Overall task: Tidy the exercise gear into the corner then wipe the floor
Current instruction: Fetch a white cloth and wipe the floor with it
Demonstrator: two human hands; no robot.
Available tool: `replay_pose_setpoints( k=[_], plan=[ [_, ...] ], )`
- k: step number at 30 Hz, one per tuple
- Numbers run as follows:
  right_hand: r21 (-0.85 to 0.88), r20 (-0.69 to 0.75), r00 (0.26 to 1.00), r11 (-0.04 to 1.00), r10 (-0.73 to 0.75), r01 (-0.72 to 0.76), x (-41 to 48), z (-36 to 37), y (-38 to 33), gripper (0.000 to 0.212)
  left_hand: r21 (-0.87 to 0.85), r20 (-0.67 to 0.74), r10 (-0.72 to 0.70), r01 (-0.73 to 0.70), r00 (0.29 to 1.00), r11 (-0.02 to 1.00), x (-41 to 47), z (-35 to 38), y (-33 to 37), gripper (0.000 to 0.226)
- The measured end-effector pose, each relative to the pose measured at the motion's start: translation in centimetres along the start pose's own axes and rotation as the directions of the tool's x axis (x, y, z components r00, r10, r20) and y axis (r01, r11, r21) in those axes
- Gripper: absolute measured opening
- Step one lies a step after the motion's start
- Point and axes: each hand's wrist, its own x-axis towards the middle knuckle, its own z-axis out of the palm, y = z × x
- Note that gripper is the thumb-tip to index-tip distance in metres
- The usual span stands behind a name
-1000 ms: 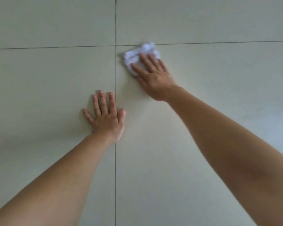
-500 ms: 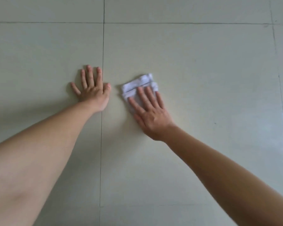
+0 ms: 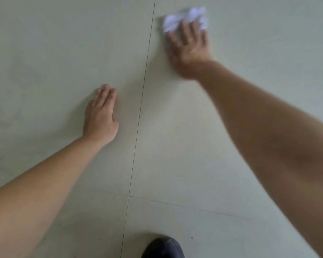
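Pale tiled floor (image 3: 63,53), a grout line (image 3: 138,118) running near to far between the hands. The right hand (image 3: 189,47) (motion-blurred) presses straight, spread fingers onto a crumpled white cloth (image 3: 185,18) at far right. The left hand (image 3: 101,116) lies flat, fingers together, left of the line. A dark shoe (image 3: 162,248) shows at the near edge.

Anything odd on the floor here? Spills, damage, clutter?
Nothing stands out. The right hand presses a crumpled white cloth on the floor, the left hand lies flat beside a tile joint. Only a few tiny dark specks near the shoe at the bottom; no spill or crack shows.
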Motion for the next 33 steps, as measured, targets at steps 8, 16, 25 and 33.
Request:
replay_pose_setpoints(
  k=[8,16,25,33],
  plan=[
    [0.169,0.061,0.778,0.774,-0.626,0.61,-18.8,0.4,-1.4,0.043,0.012,0.074,-0.086,0.086,0.994,0.996,-0.9,-0.7,2.7,0.061],
    [0.186,0.132,0.895,0.876,0.426,-0.444,-16.2,-4.2,11.5,0.057,-0.064,0.235,-0.08,0.098,0.969,0.993,-2.4,-3.1,6.8,0.071],
    [0.264,0.309,0.818,0.87,-0.485,0.416,-32.6,-0.9,-13.7,0.057,-0.041,0.377,-0.003,0.019,0.926,0.999,-3.4,-3.7,5.7,0.07],
    [0.209,0.067,0.995,0.976,-0.07,0.055,-28.6,-1.7,2.8,0.048,0.042,0.329,-0.116,0.108,0.937,0.993,-4.2,-2.9,7.5,0.064]
  ],
)
